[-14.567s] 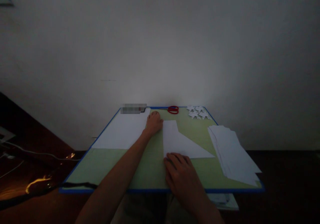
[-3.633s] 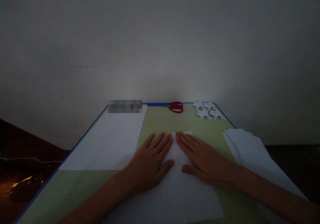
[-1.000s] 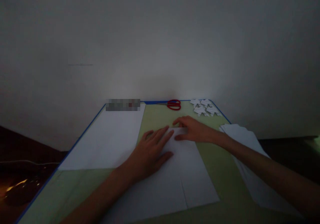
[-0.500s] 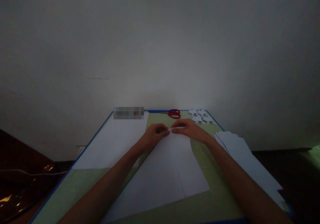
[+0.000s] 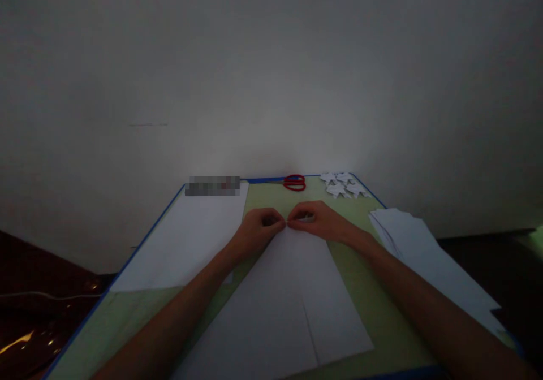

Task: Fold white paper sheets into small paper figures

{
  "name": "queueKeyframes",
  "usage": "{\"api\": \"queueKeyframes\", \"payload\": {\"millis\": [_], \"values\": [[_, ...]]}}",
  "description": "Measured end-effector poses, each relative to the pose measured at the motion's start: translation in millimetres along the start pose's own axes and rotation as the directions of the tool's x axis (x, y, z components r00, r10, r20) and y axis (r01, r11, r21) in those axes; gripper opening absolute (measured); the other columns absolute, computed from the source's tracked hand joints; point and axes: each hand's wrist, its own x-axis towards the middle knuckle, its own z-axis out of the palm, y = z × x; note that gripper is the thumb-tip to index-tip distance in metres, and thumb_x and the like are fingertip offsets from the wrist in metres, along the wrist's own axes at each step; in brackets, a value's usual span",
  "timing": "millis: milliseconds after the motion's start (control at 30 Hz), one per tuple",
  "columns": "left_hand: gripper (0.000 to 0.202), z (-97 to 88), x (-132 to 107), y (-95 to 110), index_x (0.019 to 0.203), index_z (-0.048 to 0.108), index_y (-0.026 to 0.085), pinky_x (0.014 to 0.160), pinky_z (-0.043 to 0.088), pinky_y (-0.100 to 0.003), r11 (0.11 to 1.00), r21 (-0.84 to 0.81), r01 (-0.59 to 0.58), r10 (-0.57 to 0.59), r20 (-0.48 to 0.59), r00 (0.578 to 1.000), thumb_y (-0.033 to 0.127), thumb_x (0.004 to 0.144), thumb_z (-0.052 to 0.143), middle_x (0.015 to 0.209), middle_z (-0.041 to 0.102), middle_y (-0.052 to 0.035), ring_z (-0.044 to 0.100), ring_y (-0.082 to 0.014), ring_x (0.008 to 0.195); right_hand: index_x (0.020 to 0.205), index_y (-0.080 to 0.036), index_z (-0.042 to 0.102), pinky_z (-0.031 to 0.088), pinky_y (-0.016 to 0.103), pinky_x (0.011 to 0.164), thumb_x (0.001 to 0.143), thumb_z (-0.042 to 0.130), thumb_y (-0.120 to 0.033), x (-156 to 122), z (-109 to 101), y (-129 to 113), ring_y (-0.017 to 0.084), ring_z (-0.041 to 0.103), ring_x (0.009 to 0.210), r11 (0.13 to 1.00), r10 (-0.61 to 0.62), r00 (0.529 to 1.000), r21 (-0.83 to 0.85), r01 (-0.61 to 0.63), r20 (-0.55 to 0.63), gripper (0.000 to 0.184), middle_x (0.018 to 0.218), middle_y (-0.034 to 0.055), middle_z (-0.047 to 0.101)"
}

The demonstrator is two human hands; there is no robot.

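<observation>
A large white sheet of paper [image 5: 292,289] stretches toward me across the table, with a crease line running near its front edge. At its far end my left hand [image 5: 262,225] is closed, thumb and forefinger pinching the paper's edge. My right hand [image 5: 314,220] pinches the same edge just beside it, and the fingertips of both hands almost meet. Behind the hands, red-handled scissors [image 5: 294,182] lie near the table's back edge. Several small star-like folded paper pieces [image 5: 338,189] lie at the back right.
Another white sheet [image 5: 182,238] lies on the left of the green table [image 5: 139,318], with a blurred patch over its far end. A stack of white paper [image 5: 428,261] rests along the right edge. A wall [image 5: 271,74] rises directly behind the table.
The view has shifted slightly. My fingertips have drawn closer together at the paper's far edge, and the near part of the sheet appears lower in view.
</observation>
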Motion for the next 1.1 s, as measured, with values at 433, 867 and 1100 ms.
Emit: {"api": "queueKeyframes", "payload": {"millis": [433, 867, 1100], "values": [[0.022, 0.4, -2.1, 0.6, 0.083, 0.075, 0.015, 0.073, 0.049, -0.029, 0.999, -0.046, -0.023, 0.023, -0.011, 1.0, 0.035, 0.083, 0.066, 0.082, 0.075, -0.005, 0.066, -0.018, 0.078, 0.086, -0.018, 0.074, 0.05, 0.029, 0.076, 0.088, 0.071, -0.027, -0.7, 4.3, -1.2, 0.017, 0.068, 0.081, 0.991, -0.085, 0.993, -0.108, 0.076, -0.076, 0.009, 0.085, 0.003, 0.074], [0.021, -0.7, -1.3, 2.2, 0.081, 0.074, 0.015, 0.072, 0.051, -0.029, 0.999, -0.054, -0.007, 0.005, -0.039, 0.999, 0.033, 0.085, 0.065, 0.082, 0.076, -0.0055, 0.069, -0.0187, 0.077, 0.088, -0.018, 0.072, 0.046, 0.033, 0.08, 0.093, 0.068, -0.024, -0.3, 5.9, -1.8, 0.018, 0.066, 0.08, 0.909, -0.252, 0.962, -0.365, 0.199, -0.102, 0.009, 0.085, 0.0032, 0.072], [0.018, 3.9, -5.4, -1.2, 0.103, 0.073, 0.017, 0.073, 0.055, -0.03, 0.993, 0.096, -0.069, 0.08, -0.108, 0.991, 0.025, 0.09, 0.064, 0.092, 0.077, -0.0057, 0.07, -0.0173, 0.078, 0.115, -0.019, 0.074, 0.054, 0.036, 0.09, 0.093, 0.063, -0.019, -0.9, 0.1, 14.6, 0.021, 0.072, 0.099, 0.952, -0.123, 0.99, -0.291, 0.1, -0.061, 0.024, 0.111, 0.0088, 0.076]]}}
